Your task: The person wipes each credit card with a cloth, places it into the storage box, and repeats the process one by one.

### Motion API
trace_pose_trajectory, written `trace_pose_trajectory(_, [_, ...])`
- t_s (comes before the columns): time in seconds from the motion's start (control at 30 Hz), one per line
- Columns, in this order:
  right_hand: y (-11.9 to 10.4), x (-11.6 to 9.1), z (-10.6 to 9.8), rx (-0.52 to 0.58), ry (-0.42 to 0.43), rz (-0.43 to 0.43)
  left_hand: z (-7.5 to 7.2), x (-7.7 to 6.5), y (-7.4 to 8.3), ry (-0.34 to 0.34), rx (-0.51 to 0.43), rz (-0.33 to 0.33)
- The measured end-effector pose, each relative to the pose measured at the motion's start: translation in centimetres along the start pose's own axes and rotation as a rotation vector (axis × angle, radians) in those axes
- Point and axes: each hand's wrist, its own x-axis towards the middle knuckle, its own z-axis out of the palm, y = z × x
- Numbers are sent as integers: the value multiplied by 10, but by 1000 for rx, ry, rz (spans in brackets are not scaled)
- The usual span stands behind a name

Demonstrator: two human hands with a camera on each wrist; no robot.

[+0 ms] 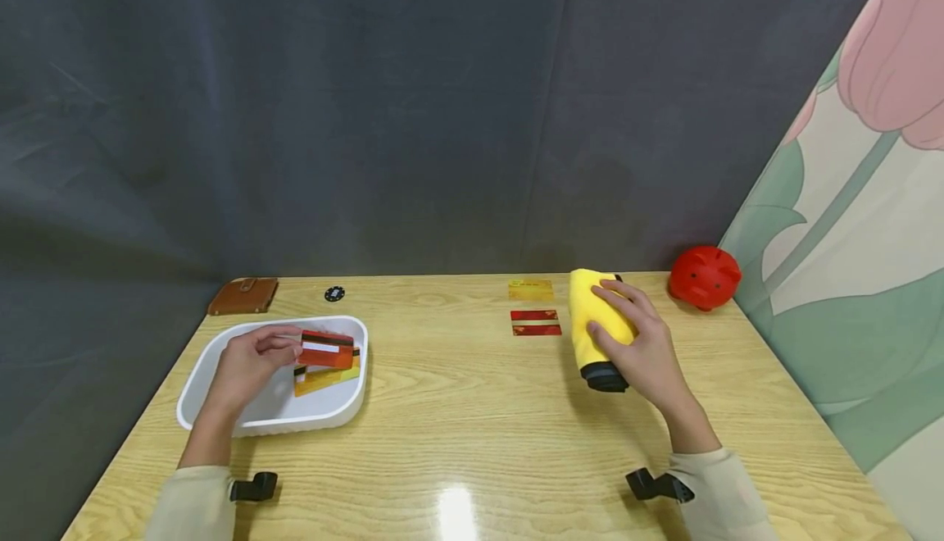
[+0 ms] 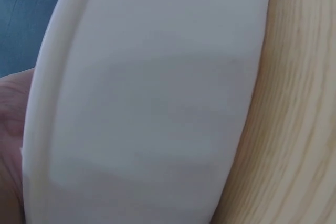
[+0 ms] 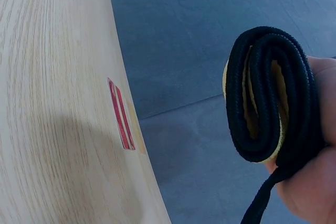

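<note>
My left hand [image 1: 247,365] pinches a red-orange card [image 1: 327,349] with a dark stripe and a white strip, over the white basin [image 1: 193,377]. Beneath it in the basin lie yellow-orange cards [image 1: 324,382], partly covered by the red one. In the left wrist view the basin's outer wall [image 2: 152,93] hides most of that hand. My right hand [image 1: 649,348] grips a rolled yellow towel [image 1: 587,324] with black edging, held over the table. Its black coiled end [image 3: 270,95] faces the right wrist camera, a loose strip hanging from it.
To the left of the towel, a red card with a pale band [image 1: 536,323] lies below a yellow card [image 1: 530,289]. A red piggy bank [image 1: 705,279] stands at the back right. Along the back left are a brown wallet [image 1: 243,296] and a black poker chip [image 1: 335,293].
</note>
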Motion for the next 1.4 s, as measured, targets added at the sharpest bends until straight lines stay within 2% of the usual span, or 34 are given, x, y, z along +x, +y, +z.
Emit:
trace_pose_trajectory(0.2, [-1,-1,-1,9,-1,8,6,1,3,19,89,-37])
trace_pose_trajectory(0.33, [0,-1,-2,14,-1,11,6,0,4,13,106,-42])
trace_pose_trajectory(0.73, [2,-4,-6,17,-7,29,6,0,6,-65,55,4])
trace_pose_trajectory(0.93, [1,-2,-10,31,-9,43,14,0,22,-95,-22,73])
trace_pose_trajectory(1.07, [1,-2,-10,41,-7,48,28,2,47,-119,-41,138])
trace_pose_trajectory(1.17, [2,-2,-10,48,-6,48,46,6,71,-147,-45,197])
trace_pose_trajectory(1.27, [2,-1,-11,54,-5,55,69,11,96,-195,-64,246])
trace_pose_trajectory(1.4, [0,1,-11,58,5,66,108,18,122,-277,-96,277])
